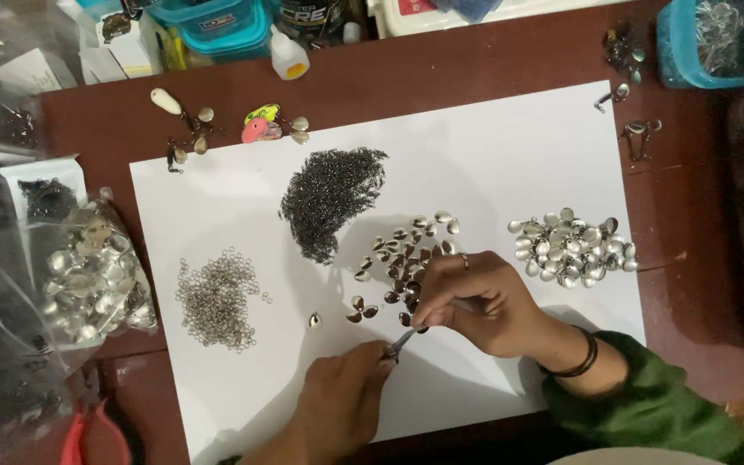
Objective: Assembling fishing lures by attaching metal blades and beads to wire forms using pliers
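Observation:
My left hand grips small pliers whose tips point up and right toward my right hand. The right hand's fingers are pinched together over a small metal piece at the lower edge of a pile of silver spoon-shaped blades. A ring sits on one right finger and a dark band on the wrist. Both hands rest on a white sheet. A single blade lies just left of the hands.
On the sheet lie a heap of tiny dark beads, a patch of small split rings and a second pile of shiny blades. A clear bag of blades sits left. Glue bottle, boxes and red-handled pliers surround it.

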